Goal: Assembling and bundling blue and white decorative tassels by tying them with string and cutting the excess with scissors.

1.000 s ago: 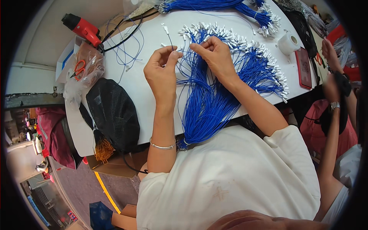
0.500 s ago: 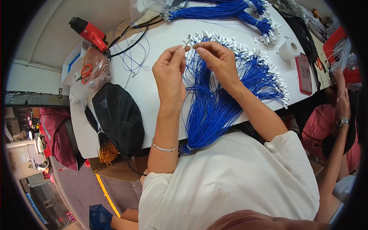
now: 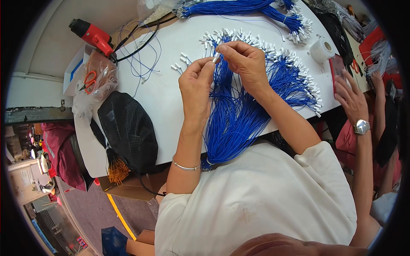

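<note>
Between my fingertips is a small white connector (image 3: 216, 56) on the end of a blue wire. My left hand (image 3: 197, 83) pinches it from the lower left, thumb against forefinger. From the upper right my right hand (image 3: 248, 66) pinches at the connector's far end; the fingers hide the exact contact. Beneath both hands fans a large bundle of blue wires (image 3: 232, 123), tied at its near end by the table's edge. White connectors (image 3: 299, 74) tip the wires along the far and right sides. A few separate white-tipped wires (image 3: 181, 64) lie left of my left hand.
Left are a red heat gun (image 3: 96, 36), orange-handled scissors (image 3: 89, 81) on a plastic bag, and a black mesh bag (image 3: 128, 130). More blue wires (image 3: 235, 7) lie at the back. Right are a white roll (image 3: 321, 51) and a red phone (image 3: 335, 70) under another person's hand (image 3: 352, 100).
Both hands have come closer together around the connector. A few white-tipped wires now show left of my left hand. The other person's hand has reached onto the phone.
</note>
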`<state>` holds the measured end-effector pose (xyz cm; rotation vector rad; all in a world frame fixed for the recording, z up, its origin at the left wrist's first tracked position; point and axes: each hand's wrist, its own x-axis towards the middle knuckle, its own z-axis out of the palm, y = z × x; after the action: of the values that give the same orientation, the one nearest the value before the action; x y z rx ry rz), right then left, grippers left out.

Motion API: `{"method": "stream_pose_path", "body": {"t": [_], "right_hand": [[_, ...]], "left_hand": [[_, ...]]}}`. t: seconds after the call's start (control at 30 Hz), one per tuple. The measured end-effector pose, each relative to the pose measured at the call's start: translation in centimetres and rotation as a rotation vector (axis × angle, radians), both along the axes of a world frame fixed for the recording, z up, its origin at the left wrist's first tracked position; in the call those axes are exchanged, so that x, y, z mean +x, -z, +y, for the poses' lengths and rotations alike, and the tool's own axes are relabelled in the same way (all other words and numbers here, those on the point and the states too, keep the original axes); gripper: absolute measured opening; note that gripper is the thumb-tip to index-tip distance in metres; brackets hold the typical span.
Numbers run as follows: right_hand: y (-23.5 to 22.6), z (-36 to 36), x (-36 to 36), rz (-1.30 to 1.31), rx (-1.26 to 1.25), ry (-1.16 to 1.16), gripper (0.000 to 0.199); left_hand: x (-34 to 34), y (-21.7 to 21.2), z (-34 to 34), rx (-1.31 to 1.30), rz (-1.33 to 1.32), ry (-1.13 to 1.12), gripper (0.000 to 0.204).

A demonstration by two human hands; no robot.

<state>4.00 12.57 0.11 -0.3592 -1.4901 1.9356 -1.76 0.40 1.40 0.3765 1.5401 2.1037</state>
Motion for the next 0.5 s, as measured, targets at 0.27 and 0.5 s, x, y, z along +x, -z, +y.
{"method": "stream_pose_path", "body": {"t": [0.27,0.5], "right_hand": [[-0.29,-0.45,-0.08,-0.037,0.041,0.037,0.012],[0.23,-0.34,-0.07,-0.037,0.065,0.034,0.012]], "left_hand": [[0.33,-0.13,-0.10,-0.044,0.096,-0.047,0.015],[0.87,-0.20,0.28,-0.074,0.099,-0.076,0.015]]}}
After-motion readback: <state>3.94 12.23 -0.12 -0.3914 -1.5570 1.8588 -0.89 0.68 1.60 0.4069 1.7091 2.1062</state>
